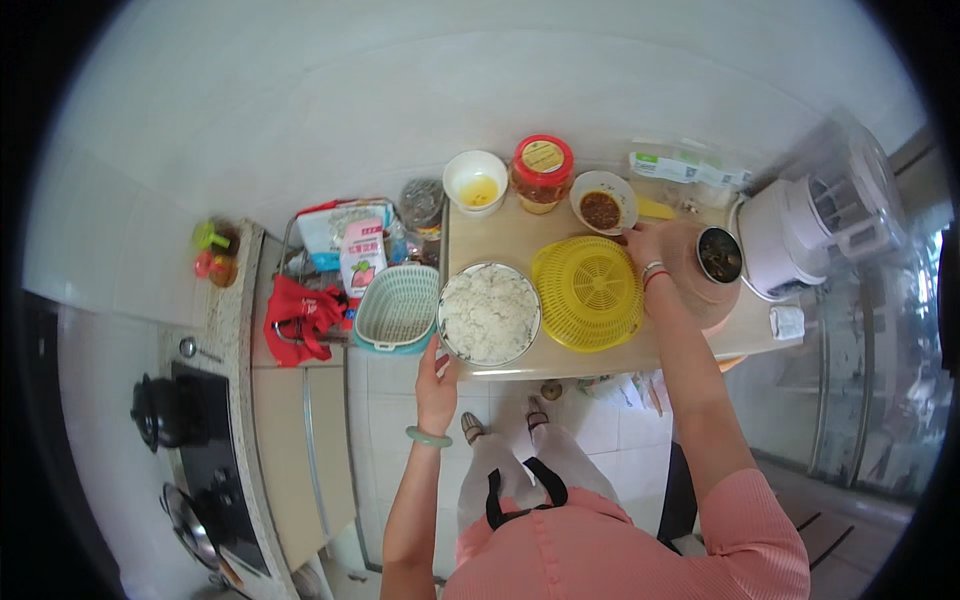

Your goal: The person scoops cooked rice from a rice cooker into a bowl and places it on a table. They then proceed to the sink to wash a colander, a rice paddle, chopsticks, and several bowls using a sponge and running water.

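My left hand (436, 385) grips the near rim of a metal bowl (450, 345) full of white rice, which rests on the wooden table (505, 240). My right hand (642, 245) reaches across the table and touches the near edge of a small bowl of dark red sauce (601, 203). An upside-down yellow plastic strainer (588, 292) lies between the two hands. Behind it stand a red-lidded jar (541, 172) and a white bowl of yellow liquid (476, 181).
A small dark pot of dark food (719, 255) and a pink appliance (800, 235) stand at the table's right end. A green basket (396, 308), packets and a red cloth (300, 315) sit left of the table. A black stove (205, 450) is at lower left.
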Available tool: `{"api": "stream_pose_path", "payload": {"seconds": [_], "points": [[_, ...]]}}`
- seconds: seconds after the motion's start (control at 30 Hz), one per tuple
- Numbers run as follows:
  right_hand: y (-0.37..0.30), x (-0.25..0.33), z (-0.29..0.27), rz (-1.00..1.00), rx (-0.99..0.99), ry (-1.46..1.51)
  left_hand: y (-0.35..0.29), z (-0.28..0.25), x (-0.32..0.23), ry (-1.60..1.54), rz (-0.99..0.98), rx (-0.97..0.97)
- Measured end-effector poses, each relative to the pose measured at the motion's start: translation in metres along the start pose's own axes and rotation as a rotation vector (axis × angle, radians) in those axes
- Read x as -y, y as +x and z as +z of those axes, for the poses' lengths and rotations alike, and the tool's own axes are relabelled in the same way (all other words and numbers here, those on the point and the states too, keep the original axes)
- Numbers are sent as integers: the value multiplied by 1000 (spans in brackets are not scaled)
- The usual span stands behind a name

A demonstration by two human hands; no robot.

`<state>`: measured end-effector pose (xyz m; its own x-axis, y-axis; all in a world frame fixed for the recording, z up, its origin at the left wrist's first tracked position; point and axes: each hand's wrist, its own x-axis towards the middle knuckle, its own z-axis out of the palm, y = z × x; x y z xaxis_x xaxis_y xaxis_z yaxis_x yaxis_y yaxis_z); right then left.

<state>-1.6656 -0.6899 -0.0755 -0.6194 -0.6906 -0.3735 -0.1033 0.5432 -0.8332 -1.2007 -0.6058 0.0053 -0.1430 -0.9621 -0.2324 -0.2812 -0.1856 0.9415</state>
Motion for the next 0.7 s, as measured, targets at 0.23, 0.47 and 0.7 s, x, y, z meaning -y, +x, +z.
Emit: {"api": "stream_pose_path", "payload": {"seconds": [0.23, 0.47, 0.7], "points": [[-1, 0, -26, -112, -116, -293, -33, 21, -17, -10, 35, -262], [-247, 74, -1, -509, 203, 338, -80, 37, -56, -502, -172, -125], [-402, 49, 86, 184, 1088, 754, -154, 7, -77, -707, -217, -63]]}}
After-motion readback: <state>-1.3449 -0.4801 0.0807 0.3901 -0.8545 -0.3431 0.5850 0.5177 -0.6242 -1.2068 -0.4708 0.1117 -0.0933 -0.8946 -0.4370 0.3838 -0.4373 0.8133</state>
